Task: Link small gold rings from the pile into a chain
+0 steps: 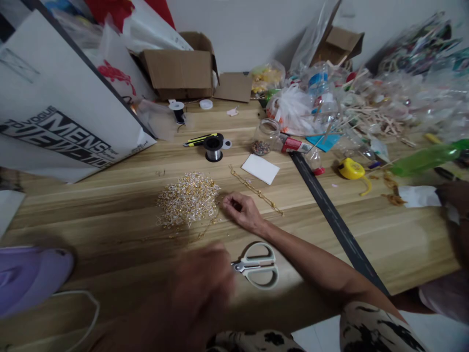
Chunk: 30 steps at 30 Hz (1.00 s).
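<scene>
My right hand (pixel 242 211) rests on the wooden table (pixel 91 220) with its fingers curled, fingertips at the right edge of a pile of small gold and white beaded pieces (pixel 188 199). I cannot make out whether anything is pinched in them. My left hand (pixel 205 286) is close to the camera and smeared by motion, just left of white-handled scissors (pixel 258 265) lying flat. A thin gold chain (pixel 256 190) lies stretched out just right of my right hand.
A white card (pixel 260 169), wire spool (pixel 213 147), yellow-black utility knife (pixel 200 140), bead jar (pixel 264 138), long dark ruler (pixel 331 215) and yellow tape measure (pixel 351 169) lie about. Cardboard boxes (pixel 181 68), bags and wooden sticks crowd the back. Another person's hand (pixel 456 195) is at right.
</scene>
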### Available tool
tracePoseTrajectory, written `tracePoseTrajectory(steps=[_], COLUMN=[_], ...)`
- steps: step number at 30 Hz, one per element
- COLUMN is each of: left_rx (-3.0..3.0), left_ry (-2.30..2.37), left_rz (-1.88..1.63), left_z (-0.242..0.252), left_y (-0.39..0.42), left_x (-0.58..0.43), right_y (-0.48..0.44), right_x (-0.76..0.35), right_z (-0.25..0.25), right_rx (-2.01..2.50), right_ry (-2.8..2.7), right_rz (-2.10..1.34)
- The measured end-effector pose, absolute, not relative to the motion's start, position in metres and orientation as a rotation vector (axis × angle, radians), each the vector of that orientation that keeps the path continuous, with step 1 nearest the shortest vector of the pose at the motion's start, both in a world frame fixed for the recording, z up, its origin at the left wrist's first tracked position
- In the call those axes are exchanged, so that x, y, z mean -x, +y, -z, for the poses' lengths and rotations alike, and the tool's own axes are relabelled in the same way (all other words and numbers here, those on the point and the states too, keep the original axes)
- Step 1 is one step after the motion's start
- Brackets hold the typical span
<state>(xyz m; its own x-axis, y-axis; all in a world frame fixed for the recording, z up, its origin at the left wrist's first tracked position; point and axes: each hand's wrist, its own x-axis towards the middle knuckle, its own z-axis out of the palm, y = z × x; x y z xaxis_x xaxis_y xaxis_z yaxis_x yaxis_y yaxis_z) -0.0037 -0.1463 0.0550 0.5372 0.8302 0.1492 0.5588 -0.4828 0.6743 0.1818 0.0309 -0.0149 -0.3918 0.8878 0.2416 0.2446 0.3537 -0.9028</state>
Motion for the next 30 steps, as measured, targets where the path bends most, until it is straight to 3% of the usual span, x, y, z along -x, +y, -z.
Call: tracePoseTrajectory(steps=[6,21,30], left_rx=[-2.165,-2.611,-2.580], left_ry=[1.475,1.413,1.354], left_rz=[-0.736,-0.372,-0.578], left_z=[-0.052,-0.006,-0.009], left_y=[-0.036,-0.019,-0.020], left_x=[0.021,0.028,0.019], right_y=[0.031,0.030,0.031], right_x=[-0.181,-0.181,-0.180], right_z=[0.016,0.012,0.012], right_rx=[0.996,1.015,1.012], right_ry=[-1.839,-1.847,-1.843], right_rz=[-1.056,-1.075,-1.080])
